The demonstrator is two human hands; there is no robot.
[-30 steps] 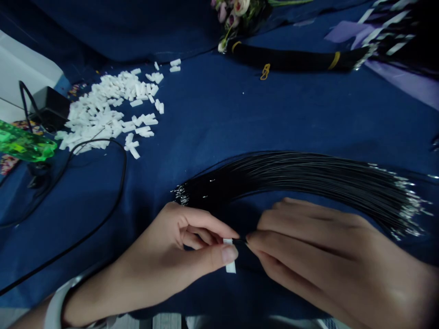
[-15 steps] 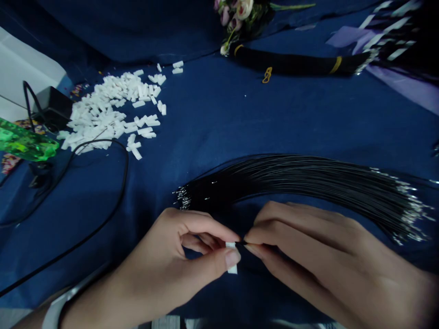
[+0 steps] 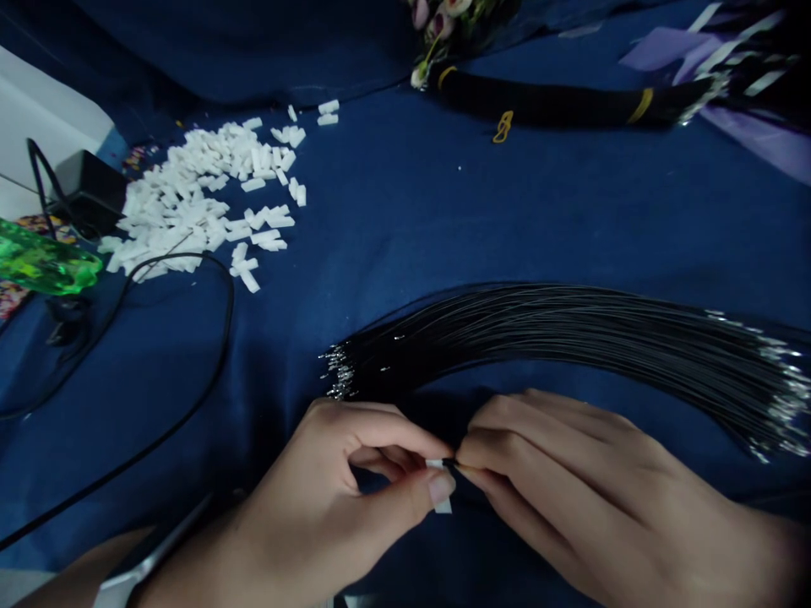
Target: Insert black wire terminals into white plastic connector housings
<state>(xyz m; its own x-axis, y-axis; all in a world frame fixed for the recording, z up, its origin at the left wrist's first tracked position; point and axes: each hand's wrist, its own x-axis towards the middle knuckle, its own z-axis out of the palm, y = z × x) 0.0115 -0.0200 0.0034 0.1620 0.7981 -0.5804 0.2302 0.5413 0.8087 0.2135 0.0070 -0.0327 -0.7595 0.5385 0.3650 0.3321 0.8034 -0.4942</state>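
Both hands have closed together: left hand (image 3: 329, 498) pinches a small white connector housing (image 3: 439, 485) in its fingers, and right hand (image 3: 570, 490) grips a black wire end (image 3: 451, 463), now meeting the housing, so insertion appears under way. Behind lie the fanned black wire bundle (image 3: 570, 329), loose white housings (image 3: 203, 203) and a black cable (image 3: 190, 414) on the blue-covered bench (image 3: 411, 211), none obstructing

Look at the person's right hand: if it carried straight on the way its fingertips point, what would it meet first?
The right hand points leftward, so it would first meet the small white connector pinched in the left hand. They look nearly touching already, though depth is hard to judge.
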